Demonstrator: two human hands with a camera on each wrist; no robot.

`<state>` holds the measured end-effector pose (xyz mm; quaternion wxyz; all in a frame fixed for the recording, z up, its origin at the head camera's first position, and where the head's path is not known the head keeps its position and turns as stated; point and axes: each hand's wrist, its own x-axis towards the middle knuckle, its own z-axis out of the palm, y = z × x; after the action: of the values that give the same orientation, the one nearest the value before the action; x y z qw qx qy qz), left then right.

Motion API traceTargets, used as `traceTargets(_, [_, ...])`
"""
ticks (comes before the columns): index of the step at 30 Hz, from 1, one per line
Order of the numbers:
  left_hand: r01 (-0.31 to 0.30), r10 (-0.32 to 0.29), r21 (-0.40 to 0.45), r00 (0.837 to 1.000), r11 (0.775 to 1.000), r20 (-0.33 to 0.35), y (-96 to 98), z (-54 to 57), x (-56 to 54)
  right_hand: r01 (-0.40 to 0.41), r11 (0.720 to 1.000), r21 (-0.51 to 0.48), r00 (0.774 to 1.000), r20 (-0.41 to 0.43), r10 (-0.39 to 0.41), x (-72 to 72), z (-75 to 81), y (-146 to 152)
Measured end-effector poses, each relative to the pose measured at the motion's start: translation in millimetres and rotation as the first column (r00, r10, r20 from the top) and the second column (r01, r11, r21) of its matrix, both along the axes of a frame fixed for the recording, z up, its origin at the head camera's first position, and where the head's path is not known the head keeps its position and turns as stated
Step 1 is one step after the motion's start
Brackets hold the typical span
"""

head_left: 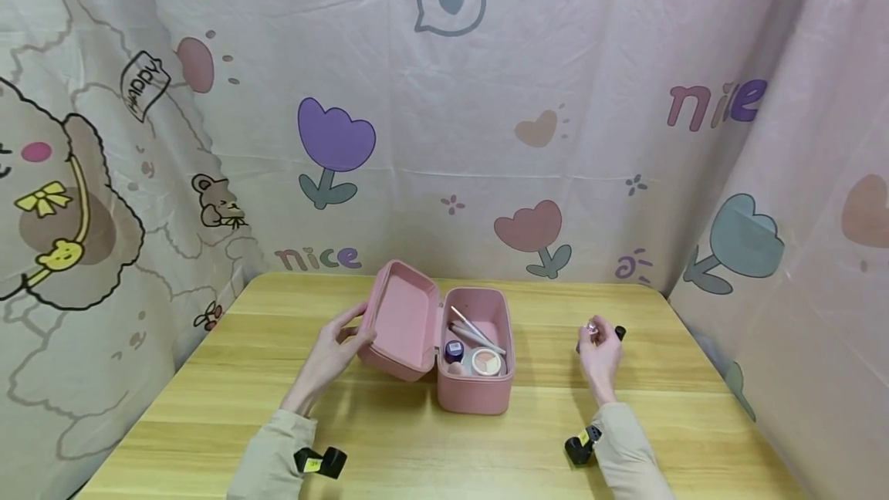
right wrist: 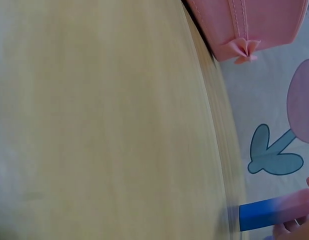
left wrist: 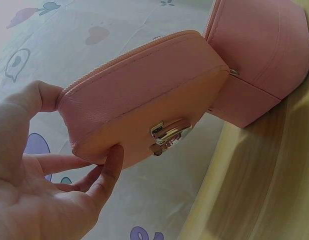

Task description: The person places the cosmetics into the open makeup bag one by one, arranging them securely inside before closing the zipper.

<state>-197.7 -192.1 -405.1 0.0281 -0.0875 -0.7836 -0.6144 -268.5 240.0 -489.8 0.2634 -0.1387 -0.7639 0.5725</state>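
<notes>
A pink cosmetic case (head_left: 475, 393) stands on the table with its lid (head_left: 405, 319) swung out to the left. My left hand (head_left: 332, 353) grips the lid's outer edge, thumb on one side and fingers beneath in the left wrist view. Inside the case lie slim white sticks (head_left: 478, 334), a small purple-lidded jar (head_left: 454, 350) and a round three-colour compact (head_left: 486, 362). To the right, my right hand (head_left: 600, 353) holds a slim blue-to-pink item (right wrist: 272, 211) by its pink end, its blue end at the tabletop; its exact kind is unclear.
A dark object (head_left: 620, 332) shows just behind the right hand, partly hidden. The wooden table (head_left: 556, 446) meets a patterned curtain (head_left: 430, 137) along its back edge. A metal clasp or handle fitting (left wrist: 170, 135) sits on the lid's outside.
</notes>
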Motion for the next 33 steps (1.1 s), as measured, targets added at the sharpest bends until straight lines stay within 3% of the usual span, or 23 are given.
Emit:
traceTargets(5, [-0.005, 0.005, -0.001, 1.000, 1.000, -0.002, 0.3, -0.9, -0.5, 0.011, 1.000, 0.004, 1.000, 0.001, -0.011, -0.4, -0.8, 2.1])
traceTargets(10, [-0.008, 0.008, 0.000, 1.000, 1.000, 0.005, 0.4, -0.9, -1.4, -0.001, 0.998, -0.066, 1.000, -0.014, 0.000, -3.8, 0.4, 2.3])
traceTargets(16, [-0.004, 0.004, 0.009, 1.000, 1.000, 0.008, 0.4, 0.5, -0.7, -0.113, 0.981, -0.156, 0.994, -0.021, 0.111, -5.6, 15.7, -1.8])
traceTargets(24, [-0.001, 0.001, 0.009, 1.000, 1.000, 0.009, -0.1, -0.2, -1.2, -0.338, 0.888, -0.311, 0.941, -0.118, 0.317, -15.6, 41.0, -14.9])
traceTargets(33, [-0.001, 0.001, 0.006, 1.000, 1.000, 0.011, -0.4, -0.4, -1.0, -0.567, 0.738, -0.367, 0.824, -0.245, 0.511, -31.3, 64.6, -33.8])
